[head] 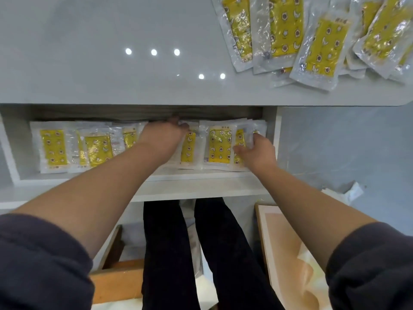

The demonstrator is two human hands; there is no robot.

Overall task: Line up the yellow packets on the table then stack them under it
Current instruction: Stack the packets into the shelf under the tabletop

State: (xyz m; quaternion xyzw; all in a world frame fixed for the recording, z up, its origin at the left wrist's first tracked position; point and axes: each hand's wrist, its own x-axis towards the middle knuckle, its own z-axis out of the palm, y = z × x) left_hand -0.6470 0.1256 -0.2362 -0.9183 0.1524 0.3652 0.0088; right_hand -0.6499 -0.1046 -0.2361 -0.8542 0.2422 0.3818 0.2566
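Head camera is looking down at both arms, which are reaching into the white open shelf [201, 175] under the glossy grey table top [111, 63]. The left hand [164, 139] is lying palm down on a flat yellow packet in clear plastic wrap [188, 148], with its fingers pointing to the back of the shelf; their tips are going into the shadow, so I cannot tell if they are pinching anything. The right hand [257, 151] is closing its fingers narrowly around the edge of the rightmost packet [240, 144], which is standing tilted against the neighbouring packets.

I am judging that these packets are light, thin and soft, and that the shiny wrap is slippery, so it is better to take them by the sealed clear border or to press them flat from above.

The shelf is holding one row of packets, some overlapping, from the left packet [53, 146] to the right wall. A loose group of the same packets [321, 48] is waiting on the table top at the right, well apart from the shelf.
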